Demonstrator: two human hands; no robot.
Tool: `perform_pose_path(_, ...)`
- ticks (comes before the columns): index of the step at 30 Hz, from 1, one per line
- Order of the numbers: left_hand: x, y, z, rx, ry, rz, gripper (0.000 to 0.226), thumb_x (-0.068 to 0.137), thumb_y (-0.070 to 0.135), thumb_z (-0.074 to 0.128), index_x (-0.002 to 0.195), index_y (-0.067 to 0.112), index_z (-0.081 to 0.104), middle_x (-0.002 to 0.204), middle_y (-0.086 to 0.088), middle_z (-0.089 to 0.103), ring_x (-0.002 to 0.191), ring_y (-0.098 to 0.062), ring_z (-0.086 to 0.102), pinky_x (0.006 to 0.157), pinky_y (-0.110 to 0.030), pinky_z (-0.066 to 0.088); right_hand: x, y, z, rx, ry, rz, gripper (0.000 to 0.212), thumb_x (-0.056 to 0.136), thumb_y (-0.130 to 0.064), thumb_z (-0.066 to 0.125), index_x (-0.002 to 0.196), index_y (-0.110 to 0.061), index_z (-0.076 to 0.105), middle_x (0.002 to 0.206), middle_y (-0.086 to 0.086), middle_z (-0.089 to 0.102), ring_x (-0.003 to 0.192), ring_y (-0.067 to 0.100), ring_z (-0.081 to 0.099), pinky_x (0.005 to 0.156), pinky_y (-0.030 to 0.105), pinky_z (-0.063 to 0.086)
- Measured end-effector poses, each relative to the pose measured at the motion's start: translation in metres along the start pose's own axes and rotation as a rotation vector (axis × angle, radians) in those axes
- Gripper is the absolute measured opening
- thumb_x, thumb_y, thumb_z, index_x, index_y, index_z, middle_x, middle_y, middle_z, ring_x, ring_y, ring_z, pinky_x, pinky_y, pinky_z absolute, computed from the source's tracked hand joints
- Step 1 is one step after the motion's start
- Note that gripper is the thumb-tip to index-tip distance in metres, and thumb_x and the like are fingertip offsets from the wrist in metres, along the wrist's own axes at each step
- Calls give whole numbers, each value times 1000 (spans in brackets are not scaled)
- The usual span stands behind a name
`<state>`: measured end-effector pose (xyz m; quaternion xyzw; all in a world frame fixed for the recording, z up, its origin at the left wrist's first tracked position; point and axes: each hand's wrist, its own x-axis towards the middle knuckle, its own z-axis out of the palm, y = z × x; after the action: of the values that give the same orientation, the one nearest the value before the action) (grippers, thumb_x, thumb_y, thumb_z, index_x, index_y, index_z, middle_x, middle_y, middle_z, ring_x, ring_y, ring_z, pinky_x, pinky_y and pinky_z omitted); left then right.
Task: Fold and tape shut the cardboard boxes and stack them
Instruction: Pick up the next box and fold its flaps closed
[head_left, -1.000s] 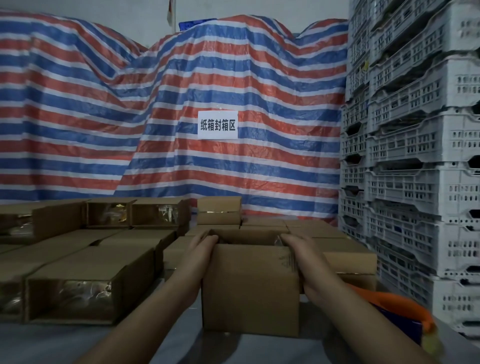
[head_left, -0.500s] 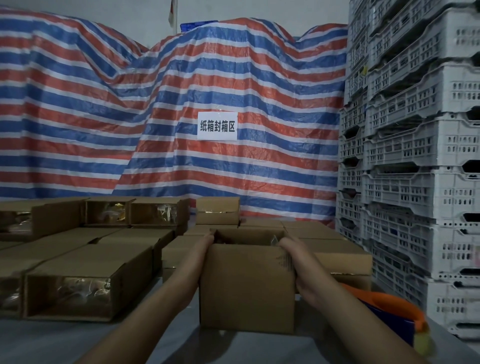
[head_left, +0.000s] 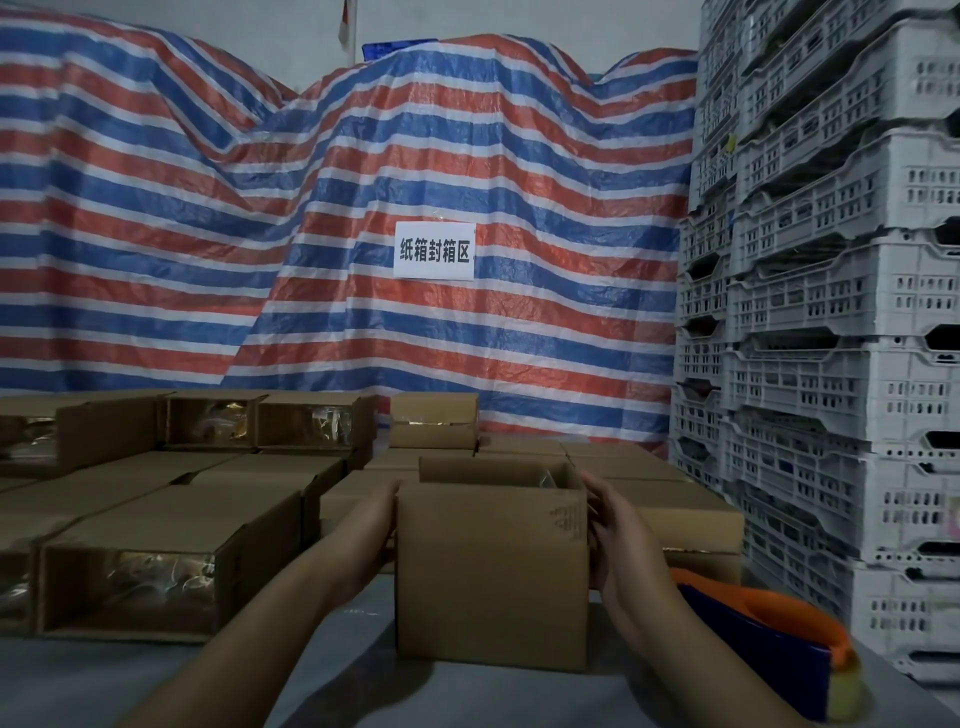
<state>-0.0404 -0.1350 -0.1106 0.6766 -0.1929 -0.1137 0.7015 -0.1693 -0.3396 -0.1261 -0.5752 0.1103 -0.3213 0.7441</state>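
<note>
The open box (head_left: 491, 571) hides the fingers of the left hand (head_left: 371, 514) and its own contents, while the orange tape dispenser (head_left: 769, 639) blurs behind the right forearm.

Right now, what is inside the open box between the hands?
Inside the open box, only something clear and shiny shows near the right rim. The front wall hides everything below.

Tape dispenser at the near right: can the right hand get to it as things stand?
Probably yes. The tape dispenser lies on the table just right of the right forearm, with nothing between. The right hand is pressed to the open box, so it must let go first.
</note>
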Motion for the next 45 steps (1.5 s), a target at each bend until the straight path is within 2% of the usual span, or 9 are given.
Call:
perform_pose_path(9,-3,-2,-4,86,-103,-30,32,104,22,36,113,7,62,101,-15,64,100,-31,59,91,-41,44,15,17,-4,-285,-17,108,78,89,-73,34,138,-15,54,129,11,61,126,29,51,117,50,29)
perform_pose_path(14,-8,-7,11,-8,39,-60,35,105,31,37,112,8,63,105,-17,66,102,-32,60,93,-42,45,13,8,-5,-375,-93,32,78,52,-93,30,101,-38,56,101,-11,61,105,12,56,113,44,34)
perform_pose_path(18,-13,-9,16,-104,124,-60,42,101,47,39,108,13,63,100,-12,63,108,-33,58,94,-41,42,7,-4,-13,-543,-270,-29,73,59,-94,26,107,-48,57,103,-27,61,99,-8,54,92,25,40)
perform_pose_path(22,-11,-14,7,-101,-23,39,46,81,72,36,104,39,57,104,5,63,99,-15,58,98,-38,39,5,-8,-12,-620,-333,-64,61,74,-86,27,114,-48,53,117,-23,58,110,-1,54,88,26,41)
perform_pose_path(29,-12,-9,2,121,-6,76,28,93,45,57,109,23,67,111,-3,67,105,-21,61,91,-35,46,19,3,-6,-482,-218,-1,51,100,-50,48,147,-29,42,110,-20,48,95,-3,47,76,25,40)
perform_pose_path(33,-13,-7,3,135,-5,91,20,97,31,56,108,26,73,111,-2,68,104,-23,61,82,-36,49,21,8,-9,-376,-198,22,29,97,-33,61,124,-43,60,129,-8,54,110,17,58,82,34,50)
perform_pose_path(37,-8,-8,5,73,24,87,17,95,20,60,112,20,63,117,-7,62,101,-27,60,77,-37,49,24,13,-5,-272,-111,18,34,92,-22,68,120,-35,53,126,-3,55,103,19,59,71,30,48)
perform_pose_path(42,-4,-6,3,-6,-35,218,71,94,6,59,148,39,27,135,18,39,120,-9,46,97,-36,45,29,11,-8,-250,-192,-17,85,93,-16,68,156,-43,19,139,-14,39,109,7,52,75,26,46)
perform_pose_path(45,-7,-6,3,70,-5,267,60,94,9,60,141,40,39,130,16,47,102,-1,52,76,-22,44,27,8,-8,-344,-208,-55,60,94,-18,67,139,-51,47,133,-11,43,113,12,52,84,33,49)
